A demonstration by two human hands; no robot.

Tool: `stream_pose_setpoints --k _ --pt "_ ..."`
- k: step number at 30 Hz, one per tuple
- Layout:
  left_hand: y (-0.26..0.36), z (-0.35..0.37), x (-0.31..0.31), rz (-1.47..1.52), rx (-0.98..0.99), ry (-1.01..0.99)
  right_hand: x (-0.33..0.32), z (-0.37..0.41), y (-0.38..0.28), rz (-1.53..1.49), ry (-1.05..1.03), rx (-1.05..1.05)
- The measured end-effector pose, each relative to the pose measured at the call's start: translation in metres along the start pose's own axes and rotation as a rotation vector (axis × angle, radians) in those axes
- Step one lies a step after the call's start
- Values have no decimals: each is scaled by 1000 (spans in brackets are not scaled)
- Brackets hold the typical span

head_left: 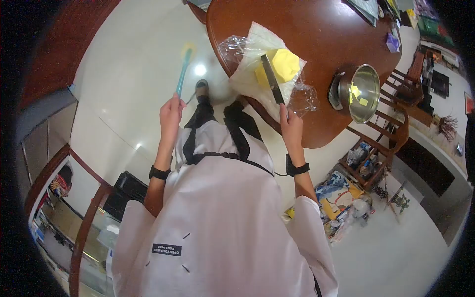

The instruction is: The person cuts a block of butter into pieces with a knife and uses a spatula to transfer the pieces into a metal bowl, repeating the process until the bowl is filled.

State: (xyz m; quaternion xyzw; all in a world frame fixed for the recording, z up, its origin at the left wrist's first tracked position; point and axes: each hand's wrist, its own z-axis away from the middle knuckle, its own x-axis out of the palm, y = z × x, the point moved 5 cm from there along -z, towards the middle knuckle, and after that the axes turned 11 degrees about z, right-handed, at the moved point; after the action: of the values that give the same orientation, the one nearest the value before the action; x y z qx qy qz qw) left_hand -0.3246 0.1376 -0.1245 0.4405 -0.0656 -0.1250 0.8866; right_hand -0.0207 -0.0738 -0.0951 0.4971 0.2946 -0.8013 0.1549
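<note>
My left hand (171, 111) is closed round the handle of a teal spatula (185, 69) with a pale yellow head, held up over the floor beside the table. My right hand (292, 126) grips a knife (271, 79) whose dark, broad blade lies across a block of butter (286, 64). The butter rests on white wrapping (242, 81) at the table's near edge, with clear plastic film (303, 99) spreading out on both sides. Right of it, a steel bowl (373, 94) with several yellow butter pieces (357, 94) inside appears tilted in this wide view.
The round brown wooden table (316, 29) spans the upper middle. On its far side are a purple item (393, 43) and some bags (365, 9). Wooden chairs (398, 123) stand to the right. A black box (124, 195) is at the lower left.
</note>
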Motion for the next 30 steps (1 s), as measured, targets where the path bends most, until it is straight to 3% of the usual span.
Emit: stream_pose_setpoints --k 30 --pt "-11 -6 -5 19 -11 20 9 -3 -1 31 6 17"
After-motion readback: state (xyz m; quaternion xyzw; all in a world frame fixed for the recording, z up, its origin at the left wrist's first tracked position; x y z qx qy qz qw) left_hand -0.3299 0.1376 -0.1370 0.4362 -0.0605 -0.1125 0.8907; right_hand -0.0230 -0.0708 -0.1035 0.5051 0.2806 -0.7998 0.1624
